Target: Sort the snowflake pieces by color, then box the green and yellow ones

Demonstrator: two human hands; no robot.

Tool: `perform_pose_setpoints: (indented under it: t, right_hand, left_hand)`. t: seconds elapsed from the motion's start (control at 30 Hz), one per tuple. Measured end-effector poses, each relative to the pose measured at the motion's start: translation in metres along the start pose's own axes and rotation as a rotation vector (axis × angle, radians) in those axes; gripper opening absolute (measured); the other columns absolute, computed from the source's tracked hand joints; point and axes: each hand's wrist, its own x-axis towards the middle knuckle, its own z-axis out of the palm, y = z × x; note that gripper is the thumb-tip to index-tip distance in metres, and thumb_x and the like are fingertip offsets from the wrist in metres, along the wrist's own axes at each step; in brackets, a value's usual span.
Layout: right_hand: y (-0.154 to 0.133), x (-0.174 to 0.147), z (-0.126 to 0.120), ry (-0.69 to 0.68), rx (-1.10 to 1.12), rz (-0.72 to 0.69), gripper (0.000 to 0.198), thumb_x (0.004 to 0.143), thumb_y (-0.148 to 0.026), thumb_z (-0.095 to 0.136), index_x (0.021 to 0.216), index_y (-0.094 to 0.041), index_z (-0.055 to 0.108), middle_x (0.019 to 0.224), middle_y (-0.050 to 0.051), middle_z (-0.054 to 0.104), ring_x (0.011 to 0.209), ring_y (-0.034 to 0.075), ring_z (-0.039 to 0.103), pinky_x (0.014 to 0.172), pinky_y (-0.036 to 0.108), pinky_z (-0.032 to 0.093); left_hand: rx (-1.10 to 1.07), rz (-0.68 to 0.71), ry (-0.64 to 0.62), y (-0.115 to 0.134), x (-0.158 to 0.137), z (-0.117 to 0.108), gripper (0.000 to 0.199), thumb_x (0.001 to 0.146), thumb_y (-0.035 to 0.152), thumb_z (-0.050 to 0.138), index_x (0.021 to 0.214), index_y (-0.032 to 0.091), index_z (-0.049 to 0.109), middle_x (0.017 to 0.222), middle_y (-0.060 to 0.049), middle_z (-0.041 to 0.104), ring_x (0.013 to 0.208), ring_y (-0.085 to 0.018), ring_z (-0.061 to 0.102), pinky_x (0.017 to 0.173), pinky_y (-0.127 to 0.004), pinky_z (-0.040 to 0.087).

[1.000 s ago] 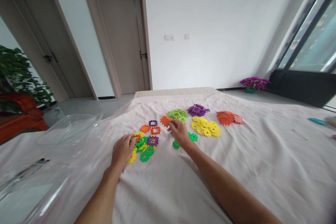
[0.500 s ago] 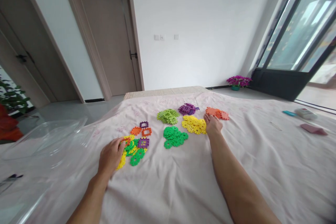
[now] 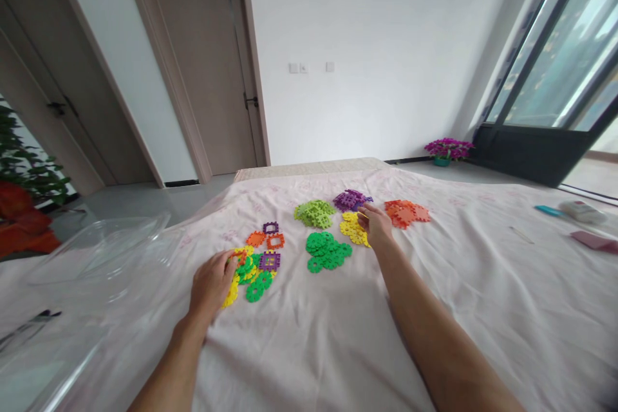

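Note:
My left hand [image 3: 212, 283] is at the left side of a mixed pile of plastic building pieces, with yellow and green notched discs [image 3: 255, 291] in it. Its bent fingers close on an orange notched piece [image 3: 240, 256], partly hidden by them. A purple square frame [image 3: 269, 261] lies on the pile's right side. Over the yellow discs [image 3: 351, 226] is my right hand [image 3: 377, 224], its fingers apart and nothing visible in them. Around it are sorted heaps: green discs [image 3: 328, 250], light green pieces [image 3: 315, 214], purple pieces [image 3: 351, 199] and orange pieces [image 3: 406, 213].
Clear plastic containers [image 3: 103, 241] stand at the left on the pale bedsheet [image 3: 299, 347]. Loose purple and orange square pieces [image 3: 275, 241] lie behind the mixed pile. On the far right are a pink item [image 3: 593, 240] and a blue item [image 3: 549, 211].
My right hand has moved left from the orange heap to above the yellow discs. My left hand stays at the mixed pile. The whole view has shifted slightly.

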Motion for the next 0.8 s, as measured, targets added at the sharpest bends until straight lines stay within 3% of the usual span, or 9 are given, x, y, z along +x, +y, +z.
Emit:
perform_pose_setpoints:
  t: [0.17,0.27,0.43,0.63,0.8]
  right_hand:
    - [0.029,-0.059,0.048,-0.48,-0.375,-0.194,0.028,0.077,-0.024,0.06,0.103,-0.015,0.068,0.082,0.003,0.072,0.065,0.013,0.064,0.056,0.023,0.051]
    - [0.046,-0.099,0.065,-0.753,-0.676,-0.471,0.022,0.084,-0.026,0.058,0.099,-0.018,0.071,0.09,0.004,0.073,0.081,0.017,0.067,0.074,0.03,0.053]
    - [0.054,-0.149,0.072,-1.096,-1.058,-0.917,0.031,0.093,-0.027,0.058,0.122,-0.022,0.065,0.117,0.008,0.069,0.11,0.021,0.06,0.099,0.035,0.043]
    - [0.055,-0.167,0.076,-1.218,-1.223,-0.991,0.027,0.093,-0.036,0.061,0.117,-0.024,0.067,0.12,0.007,0.068,0.114,0.022,0.057,0.098,0.033,0.041]
    - [0.058,-0.165,0.076,-1.114,-1.25,-0.975,0.024,0.101,-0.031,0.047,0.106,-0.021,0.068,0.101,0.008,0.071,0.097,0.019,0.062,0.088,0.029,0.042]
  left_hand:
    - [-0.002,0.012,-0.004,0.001,0.0,-0.002,0.041,0.097,0.04,0.034,0.118,0.023,0.064,0.127,-0.006,0.067,0.118,-0.02,0.06,0.104,-0.034,0.041]
    - [-0.008,0.012,-0.009,0.002,0.0,-0.002,0.041,0.097,0.04,0.033,0.12,0.022,0.063,0.128,-0.007,0.066,0.119,-0.021,0.058,0.105,-0.035,0.04]
    - [-0.009,0.008,-0.007,0.002,0.0,-0.002,0.041,0.097,0.039,0.034,0.119,0.021,0.063,0.128,-0.007,0.066,0.118,-0.021,0.058,0.106,-0.035,0.039]
    - [-0.009,0.015,0.023,0.003,-0.001,-0.002,0.039,0.096,0.038,0.035,0.118,0.023,0.063,0.126,-0.005,0.067,0.118,-0.02,0.059,0.105,-0.034,0.04]
    - [-0.006,0.008,0.018,0.003,0.0,-0.002,0.039,0.096,0.039,0.035,0.119,0.023,0.064,0.126,-0.006,0.067,0.118,-0.02,0.06,0.104,-0.034,0.04]
